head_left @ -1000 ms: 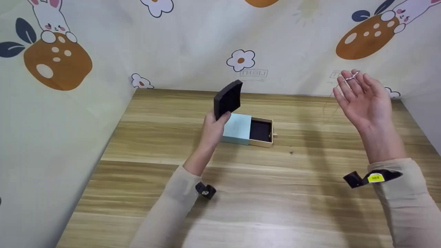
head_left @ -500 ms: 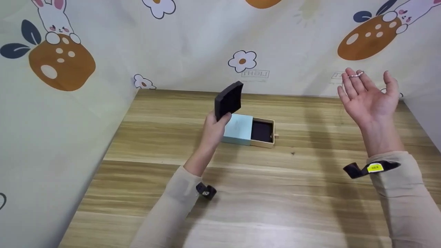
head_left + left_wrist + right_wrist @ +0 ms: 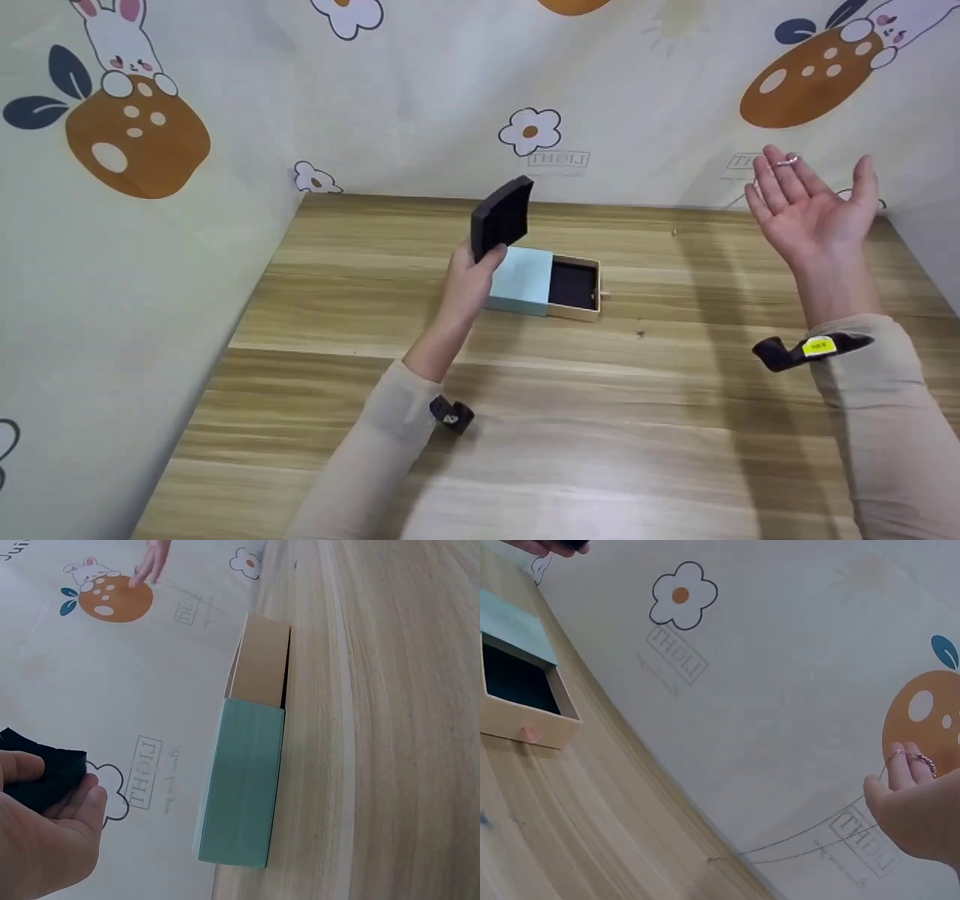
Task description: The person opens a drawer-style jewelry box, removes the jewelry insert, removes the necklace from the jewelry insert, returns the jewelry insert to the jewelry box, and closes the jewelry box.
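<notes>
My left hand [image 3: 466,289] grips a black foam jewelry insert [image 3: 501,221] by its lower end, thumb on one face, holding it up above the table. Behind and below it lies a light blue slide box [image 3: 526,279], its beige drawer [image 3: 576,313] pulled partly out to the right, with a dark lining inside. My right hand [image 3: 814,221] is raised at the right, palm up, fingers extended and thumb spread away. A silver necklace [image 3: 786,161] lies across its fingers. In the right wrist view, the necklace's thin chain [image 3: 810,831] swings out in a long loop from those fingers.
The wooden table [image 3: 600,420] meets a patterned backdrop [image 3: 420,97] at its rear edge, with more backdrop along the left side. A small pink pull tab [image 3: 529,735] sticks out of the drawer's end. A dark mark [image 3: 640,333] shows on the wood.
My right hand has moved slightly up and right, its thumb spreading away from the fingers. The necklace stays on the fingers. My left hand and the foam insert barely move.
</notes>
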`<state>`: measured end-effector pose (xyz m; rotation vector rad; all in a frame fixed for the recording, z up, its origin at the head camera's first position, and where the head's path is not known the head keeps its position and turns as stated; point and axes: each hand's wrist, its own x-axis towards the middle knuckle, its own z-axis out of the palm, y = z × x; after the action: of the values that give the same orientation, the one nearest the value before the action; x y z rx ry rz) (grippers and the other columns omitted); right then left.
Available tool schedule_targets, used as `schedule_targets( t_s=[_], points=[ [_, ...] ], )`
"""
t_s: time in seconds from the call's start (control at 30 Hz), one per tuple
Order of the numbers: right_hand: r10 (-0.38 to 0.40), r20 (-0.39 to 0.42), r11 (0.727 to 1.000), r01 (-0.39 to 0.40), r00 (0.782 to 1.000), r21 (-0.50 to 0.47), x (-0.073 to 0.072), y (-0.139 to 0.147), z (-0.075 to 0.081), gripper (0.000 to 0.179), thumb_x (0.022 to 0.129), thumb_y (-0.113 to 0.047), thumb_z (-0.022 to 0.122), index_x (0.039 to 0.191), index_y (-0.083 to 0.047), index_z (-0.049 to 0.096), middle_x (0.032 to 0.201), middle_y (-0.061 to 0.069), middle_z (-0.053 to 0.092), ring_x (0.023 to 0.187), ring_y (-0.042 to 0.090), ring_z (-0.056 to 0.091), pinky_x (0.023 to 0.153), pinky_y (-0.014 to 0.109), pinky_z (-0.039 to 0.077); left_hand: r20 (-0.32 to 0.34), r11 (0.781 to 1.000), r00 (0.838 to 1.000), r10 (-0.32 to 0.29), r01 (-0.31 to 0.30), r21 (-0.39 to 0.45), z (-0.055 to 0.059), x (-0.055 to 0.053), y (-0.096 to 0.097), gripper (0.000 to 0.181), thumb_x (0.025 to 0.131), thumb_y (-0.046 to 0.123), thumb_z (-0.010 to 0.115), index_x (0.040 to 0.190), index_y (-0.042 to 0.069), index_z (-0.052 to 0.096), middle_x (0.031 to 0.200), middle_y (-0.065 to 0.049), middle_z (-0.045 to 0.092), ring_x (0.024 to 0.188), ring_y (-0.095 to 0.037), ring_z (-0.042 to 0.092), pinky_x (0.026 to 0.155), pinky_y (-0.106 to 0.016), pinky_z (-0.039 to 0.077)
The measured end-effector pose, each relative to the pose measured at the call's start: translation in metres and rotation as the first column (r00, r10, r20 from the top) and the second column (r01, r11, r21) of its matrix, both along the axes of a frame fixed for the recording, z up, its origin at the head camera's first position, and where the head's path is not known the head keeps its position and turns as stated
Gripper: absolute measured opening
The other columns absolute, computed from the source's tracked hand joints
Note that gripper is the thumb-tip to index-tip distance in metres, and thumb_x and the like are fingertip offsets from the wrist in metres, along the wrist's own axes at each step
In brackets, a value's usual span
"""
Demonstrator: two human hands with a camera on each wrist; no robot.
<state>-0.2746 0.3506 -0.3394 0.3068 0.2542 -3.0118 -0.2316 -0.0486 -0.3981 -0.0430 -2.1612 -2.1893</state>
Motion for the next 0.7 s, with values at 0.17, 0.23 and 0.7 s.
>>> schedule_targets(
  t_s=[0.17, 0.23, 0.7],
  points=[
    [0.106, 0.102, 0.982, -0.121, 0.989, 0.145, 0.001, 0.006, -0.021, 0.078, 0.096, -0.035, 0.064, 0.154, -0.043, 0.012, 0.138, 0.010, 0.063, 0.134, 0.019, 0.055, 0.125, 0.021, 0.007, 0.004, 1.000, 1.000, -0.001, 0.001, -0.004, -0.001, 0.001, 0.000, 0.039, 0.097, 0.008, 0.052, 0.131, -0.012, 0.054, 0.133, -0.027, 0.060, 0.125, -0.031, 0.056, 0.110, -0.042, 0.042],
    [0.135, 0.127, 0.968, -0.157, 0.983, 0.193, 0.002, 0.009, -0.030, 0.072, 0.098, -0.029, 0.062, 0.152, -0.043, 0.016, 0.131, 0.012, 0.067, 0.128, 0.021, 0.060, 0.125, 0.020, 0.007, 0.009, 1.000, 1.000, 0.002, -0.002, -0.007, -0.001, 0.001, 0.000, 0.039, 0.096, 0.008, 0.052, 0.131, -0.012, 0.054, 0.133, -0.027, 0.060, 0.125, -0.031, 0.056, 0.110, -0.042, 0.042],
    [0.221, 0.213, 0.867, -0.292, 0.952, 0.404, 0.017, 0.022, -0.064, 0.020, 0.103, -0.008, 0.050, 0.096, 0.000, 0.067, 0.095, 0.017, 0.074, 0.092, 0.028, 0.072, 0.091, 0.037, 0.058, 0.018, 1.000, 1.000, 0.010, -0.010, -0.005, -0.002, 0.004, -0.002, 0.040, 0.096, 0.008, 0.052, 0.131, -0.012, 0.053, 0.133, -0.027, 0.060, 0.125, -0.032, 0.056, 0.111, -0.043, 0.042]
  ],
)
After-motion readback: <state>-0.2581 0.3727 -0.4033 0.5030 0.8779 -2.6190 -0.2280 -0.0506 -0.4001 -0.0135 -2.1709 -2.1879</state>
